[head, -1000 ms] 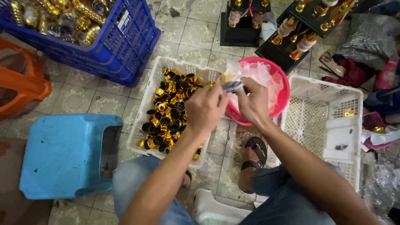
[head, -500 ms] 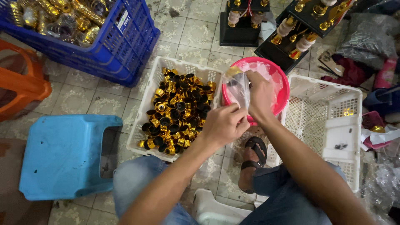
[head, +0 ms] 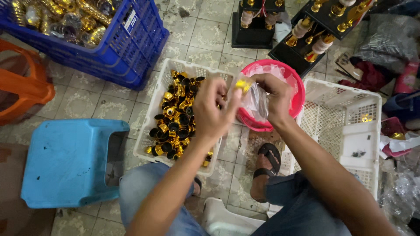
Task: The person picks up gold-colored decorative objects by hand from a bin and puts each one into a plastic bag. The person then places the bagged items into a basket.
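My left hand (head: 213, 111) and my right hand (head: 273, 97) meet above the gap between a white crate and a red basin. Between the fingertips sits a small gold cap (head: 243, 85) inside a clear plastic wrapper (head: 255, 102) that hangs down from my right hand. My left fingers pinch the gold cap's end. Below my left hand, the white crate (head: 154, 107) holds several loose gold and black caps (head: 175, 120). The red basin (head: 295, 83) behind the wrapper holds crumpled clear plastic.
A second white crate (head: 350, 126), nearly bare, stands at the right. A blue crate (head: 118, 48) of wrapped gold parts is at top left, trophies on black bases (head: 306, 30) at the top, a blue stool (head: 65, 161) and an orange stool (head: 26, 83) at left.
My left hand dropped toward the crate of caps half a second ago and has come back up to the wrapper held by my right hand; a gold cap now shows between the fingers.
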